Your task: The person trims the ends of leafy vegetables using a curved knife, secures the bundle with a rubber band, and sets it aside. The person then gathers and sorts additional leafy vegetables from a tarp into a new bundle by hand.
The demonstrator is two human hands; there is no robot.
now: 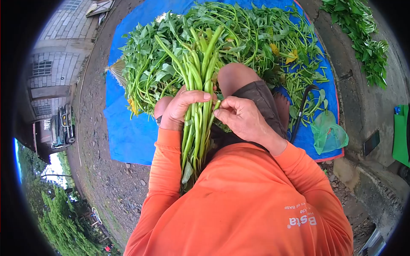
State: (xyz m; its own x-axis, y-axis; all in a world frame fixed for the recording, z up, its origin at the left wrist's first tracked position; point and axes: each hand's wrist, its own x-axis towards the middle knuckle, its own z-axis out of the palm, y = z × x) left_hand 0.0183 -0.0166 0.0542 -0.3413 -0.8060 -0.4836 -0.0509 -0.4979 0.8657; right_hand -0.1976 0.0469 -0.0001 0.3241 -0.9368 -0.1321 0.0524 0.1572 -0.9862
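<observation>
White lettering (302,221) stands upside down on the orange shirt (239,200): "B", then "sta" with a registered mark (a fold seems to break the word). Above it in the view, smaller print (294,206) shows "He", "ide" and "ct of BASF", the rest unreadable.

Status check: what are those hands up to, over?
Left hand clasping green stem bundle. Right hand pinching a stem at its edge. Leafy pile beyond; nothing visibly blocking either hand.
</observation>
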